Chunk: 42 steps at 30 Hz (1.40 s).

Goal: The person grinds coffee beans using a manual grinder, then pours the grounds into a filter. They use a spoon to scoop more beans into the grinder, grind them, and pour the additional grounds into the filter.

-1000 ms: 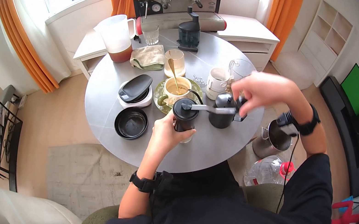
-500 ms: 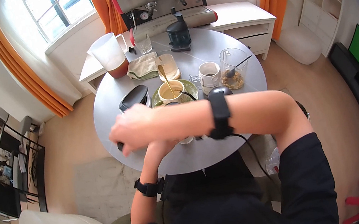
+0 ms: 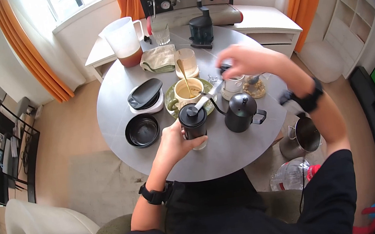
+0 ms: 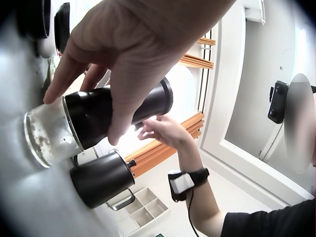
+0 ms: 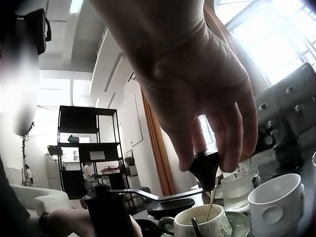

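Note:
My left hand [image 3: 171, 141] grips the black body of a manual coffee grinder [image 3: 193, 122], which stands upright on the table. In the left wrist view, its clear lower cup [image 4: 53, 133] shows grounds-like specks inside. From the lid a metal crank arm [image 3: 205, 99] reaches out to the far right. My right hand [image 3: 250, 59] pinches the black crank knob [image 5: 205, 165] between thumb and fingers. Just right of the grinder is a black gooseneck kettle [image 3: 244, 114]. Behind it sits a cream cup [image 3: 189, 100] with a gold spoon [image 3: 183, 71] on a green plate [image 3: 172, 113].
A black bowl [image 3: 142, 130] and a scale [image 3: 147, 104] bearing a black tray lie to the left. Farther back are a pitcher [image 3: 122, 37], a folded cloth [image 3: 158, 59] and a glass [image 3: 185, 59]. A white mug [image 3: 232, 90] stands behind the kettle.
My right hand has swung the crank round, passing over the left forearm to the left, then back to the far right. My left hand keeps its grip on the grinder.

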Each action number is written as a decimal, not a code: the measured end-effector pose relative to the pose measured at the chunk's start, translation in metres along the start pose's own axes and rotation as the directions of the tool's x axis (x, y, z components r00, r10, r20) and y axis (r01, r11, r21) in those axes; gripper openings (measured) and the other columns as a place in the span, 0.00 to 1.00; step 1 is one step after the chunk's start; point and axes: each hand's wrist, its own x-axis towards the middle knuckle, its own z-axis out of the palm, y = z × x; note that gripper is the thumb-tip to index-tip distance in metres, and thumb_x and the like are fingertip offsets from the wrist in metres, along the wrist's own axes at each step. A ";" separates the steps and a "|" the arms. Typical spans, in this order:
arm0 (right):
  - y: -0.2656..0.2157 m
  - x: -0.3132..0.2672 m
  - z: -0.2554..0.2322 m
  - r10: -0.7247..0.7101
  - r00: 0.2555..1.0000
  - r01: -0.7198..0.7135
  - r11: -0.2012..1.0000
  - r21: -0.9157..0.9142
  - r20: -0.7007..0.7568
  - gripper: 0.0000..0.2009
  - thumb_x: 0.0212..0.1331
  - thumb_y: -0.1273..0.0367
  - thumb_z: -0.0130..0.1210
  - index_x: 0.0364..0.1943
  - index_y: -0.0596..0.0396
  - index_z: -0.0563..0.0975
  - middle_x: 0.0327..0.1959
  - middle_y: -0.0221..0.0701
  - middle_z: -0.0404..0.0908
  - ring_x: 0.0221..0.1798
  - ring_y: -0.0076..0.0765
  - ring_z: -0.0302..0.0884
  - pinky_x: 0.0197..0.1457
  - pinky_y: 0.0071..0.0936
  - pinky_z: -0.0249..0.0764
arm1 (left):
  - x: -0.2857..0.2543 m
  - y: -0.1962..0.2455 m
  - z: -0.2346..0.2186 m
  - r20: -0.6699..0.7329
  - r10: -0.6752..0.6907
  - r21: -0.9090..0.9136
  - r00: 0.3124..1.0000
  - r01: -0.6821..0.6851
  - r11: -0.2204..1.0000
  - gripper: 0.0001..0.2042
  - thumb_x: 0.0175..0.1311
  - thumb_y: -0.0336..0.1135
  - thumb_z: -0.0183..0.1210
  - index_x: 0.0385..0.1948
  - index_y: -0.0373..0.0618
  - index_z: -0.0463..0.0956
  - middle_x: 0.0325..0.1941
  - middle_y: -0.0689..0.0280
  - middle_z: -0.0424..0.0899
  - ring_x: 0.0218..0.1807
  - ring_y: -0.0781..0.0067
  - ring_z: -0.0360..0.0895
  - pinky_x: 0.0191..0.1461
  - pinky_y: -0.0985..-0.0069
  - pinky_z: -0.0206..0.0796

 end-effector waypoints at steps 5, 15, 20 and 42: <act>-0.052 -0.100 -0.003 0.010 0.992 -0.045 0.962 0.270 0.128 0.16 0.45 0.66 0.70 0.40 0.50 0.81 0.23 0.27 0.76 0.22 0.26 0.73 0.27 0.25 0.71 | 0.002 -0.004 0.001 -0.030 0.045 0.020 0.999 -0.044 0.999 0.22 0.43 0.35 0.74 0.42 0.39 0.79 0.37 0.62 0.86 0.37 0.75 0.82 0.45 0.74 0.75; -0.177 0.003 0.063 -0.598 0.796 0.605 0.789 -0.110 0.088 0.09 0.52 0.63 0.60 0.28 0.53 0.76 0.21 0.33 0.77 0.24 0.39 0.78 0.29 0.34 0.74 | -0.003 0.004 -0.004 -0.009 0.128 -0.092 0.992 -0.128 0.987 0.19 0.46 0.28 0.72 0.42 0.40 0.78 0.34 0.65 0.85 0.34 0.79 0.79 0.40 0.77 0.72; -0.163 0.112 0.058 -0.321 0.941 0.339 0.898 -0.281 0.111 0.10 0.52 0.60 0.62 0.32 0.51 0.81 0.30 0.35 0.82 0.37 0.42 0.83 0.39 0.37 0.79 | 0.003 -0.012 0.000 0.036 0.112 -0.010 0.993 -0.112 0.994 0.20 0.47 0.33 0.71 0.42 0.39 0.76 0.36 0.63 0.85 0.35 0.70 0.80 0.43 0.74 0.72; -0.192 -0.037 0.040 -0.518 0.833 0.553 0.801 -0.232 0.195 0.07 0.50 0.65 0.57 0.30 0.52 0.75 0.18 0.25 0.68 0.21 0.30 0.74 0.25 0.28 0.70 | -0.001 -0.003 -0.005 0.032 -0.038 -0.110 0.999 0.041 0.993 0.23 0.44 0.29 0.71 0.44 0.41 0.73 0.32 0.60 0.84 0.33 0.71 0.82 0.39 0.72 0.73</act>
